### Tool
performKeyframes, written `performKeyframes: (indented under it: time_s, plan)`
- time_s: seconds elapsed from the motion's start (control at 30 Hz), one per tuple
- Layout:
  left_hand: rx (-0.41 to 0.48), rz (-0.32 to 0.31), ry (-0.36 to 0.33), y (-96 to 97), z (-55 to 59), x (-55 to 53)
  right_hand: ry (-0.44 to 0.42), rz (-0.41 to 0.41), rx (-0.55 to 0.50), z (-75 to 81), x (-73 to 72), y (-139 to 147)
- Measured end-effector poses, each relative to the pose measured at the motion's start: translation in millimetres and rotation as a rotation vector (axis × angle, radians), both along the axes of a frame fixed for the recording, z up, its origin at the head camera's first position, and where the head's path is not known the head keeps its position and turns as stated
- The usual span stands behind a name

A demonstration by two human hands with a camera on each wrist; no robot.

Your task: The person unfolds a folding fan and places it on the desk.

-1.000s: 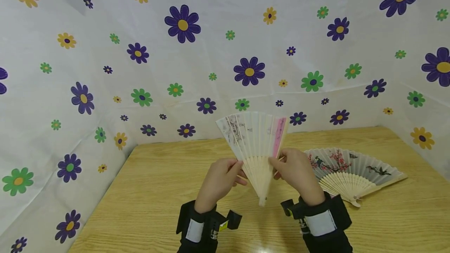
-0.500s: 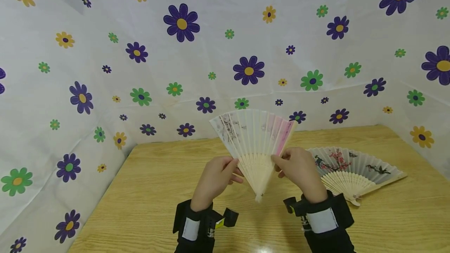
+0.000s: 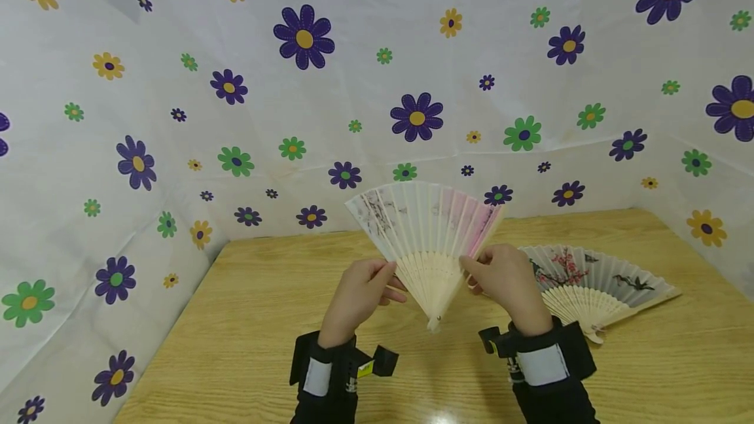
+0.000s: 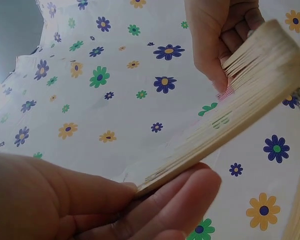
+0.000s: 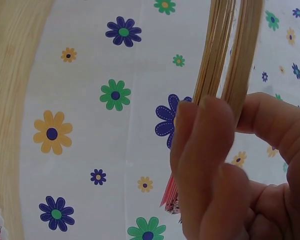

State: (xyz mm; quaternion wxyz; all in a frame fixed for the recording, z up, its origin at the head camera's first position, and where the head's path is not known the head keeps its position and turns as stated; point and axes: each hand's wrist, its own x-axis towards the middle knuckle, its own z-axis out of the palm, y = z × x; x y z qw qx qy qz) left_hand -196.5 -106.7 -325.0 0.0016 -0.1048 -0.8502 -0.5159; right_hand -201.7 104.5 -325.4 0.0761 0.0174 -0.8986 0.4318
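Observation:
A folding fan [image 3: 421, 221], white turning pink at its right side with a faint dark print, is held up partly spread, its pivot end pointing down. My left hand [image 3: 360, 296] pinches its left outer rib between thumb and fingers. On the opposite edge my right hand [image 3: 503, 283] pinches the right ribs. In the left wrist view the pale wooden ribs [image 4: 205, 150] run from my left fingers up to the other hand. The right wrist view shows ribs [image 5: 215, 55] between thumb and fingers, with some slats still bunched together.
A second fan [image 3: 595, 283], grey-white with red blossoms and dark birds, lies spread on the wooden table [image 3: 253, 319] to the right, partly behind my right wrist. A white flowered cloth [image 3: 353, 84] hangs behind and beside the table.
The held fan has spread wider: its right edge has moved right with my right hand, showing more pink. My left hand has shifted slightly left. The second fan stays put.

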Motion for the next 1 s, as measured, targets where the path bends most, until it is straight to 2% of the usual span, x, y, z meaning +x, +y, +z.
performKeyframes:
  time_s: [0.23, 0.6, 1.0]
  plan:
    - [0.023, 0.016, -0.004, -3.9, -0.8, -3.1, -0.022, -0.015, 0.002, -0.4, -1.2, 2.9]
    - [0.081, 0.011, 0.004, -9.0, 0.8, -4.2, 0.010, -0.050, 0.011, -1.1, -3.5, 4.3]
    - [0.146, 0.096, 0.008, -8.2, 0.2, -5.0, 0.008, -0.084, 0.004, -3.4, -3.2, 5.9]
